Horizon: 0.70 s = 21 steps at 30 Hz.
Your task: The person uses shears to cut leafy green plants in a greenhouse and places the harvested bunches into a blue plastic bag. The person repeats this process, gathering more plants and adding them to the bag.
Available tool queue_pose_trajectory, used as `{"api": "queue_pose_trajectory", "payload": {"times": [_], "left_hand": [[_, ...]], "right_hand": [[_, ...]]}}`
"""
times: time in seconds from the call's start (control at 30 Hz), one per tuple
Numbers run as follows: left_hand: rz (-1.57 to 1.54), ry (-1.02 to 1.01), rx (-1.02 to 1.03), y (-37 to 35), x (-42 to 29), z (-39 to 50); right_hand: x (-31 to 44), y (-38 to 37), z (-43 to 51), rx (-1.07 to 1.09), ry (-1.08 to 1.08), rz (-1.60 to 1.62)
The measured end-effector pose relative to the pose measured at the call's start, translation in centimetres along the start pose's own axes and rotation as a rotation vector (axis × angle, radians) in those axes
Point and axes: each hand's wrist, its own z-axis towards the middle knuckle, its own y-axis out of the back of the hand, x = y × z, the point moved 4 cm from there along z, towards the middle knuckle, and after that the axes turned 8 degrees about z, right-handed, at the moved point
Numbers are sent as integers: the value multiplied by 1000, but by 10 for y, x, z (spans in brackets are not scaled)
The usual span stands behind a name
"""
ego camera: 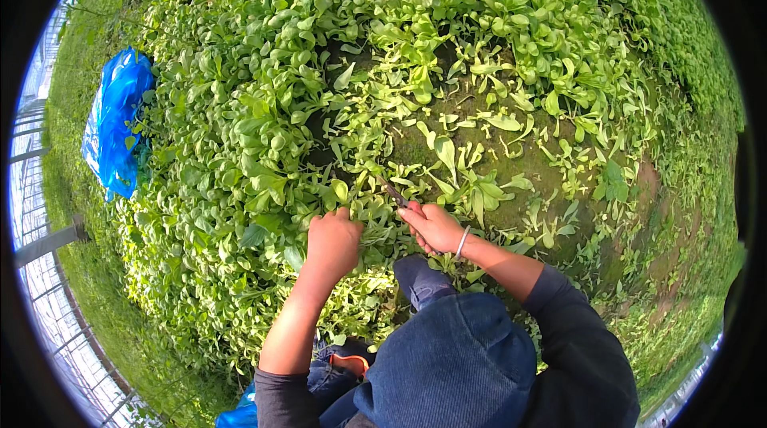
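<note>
My right hand [434, 228] is closed around the reddish handle of a small, narrow cutting tool, seemingly a knife [392, 191]. Its dark blade points up and to the left over cut leaves. A pale band circles the right wrist. To the left of the tool, my left hand [334, 239] is curled down into the leafy green plants [257, 179] at the edge of the dense stand. The back of that hand hides its fingertips, so whether they grip any stems is unclear. Thin pale stems [379, 231] lie between the two hands.
Loose leaves [503, 122] lie scattered on mossy soil [539, 170] ahead and right. A blue plastic bag [120, 122] rests at far left, and another piece of blue plastic [238, 413] is beside my legs. My shoe [422, 281] stands just below my right hand. A metal post [51, 242] edges the left side.
</note>
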Motion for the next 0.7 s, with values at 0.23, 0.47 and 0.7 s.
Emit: {"api": "queue_pose_trajectory", "payload": {"times": [0.23, 0.47, 0.7], "left_hand": [[-222, -3, -250, -10, 20, -25], [-199, 181, 47, -3, 19, 22], [-252, 330, 0, -32, 24, 27]], "right_hand": [[8, 11, -13, 218, -235, -116], [0, -3, 18, 307, -318, -299], [12, -13, 30, 258, -239, -220]]}}
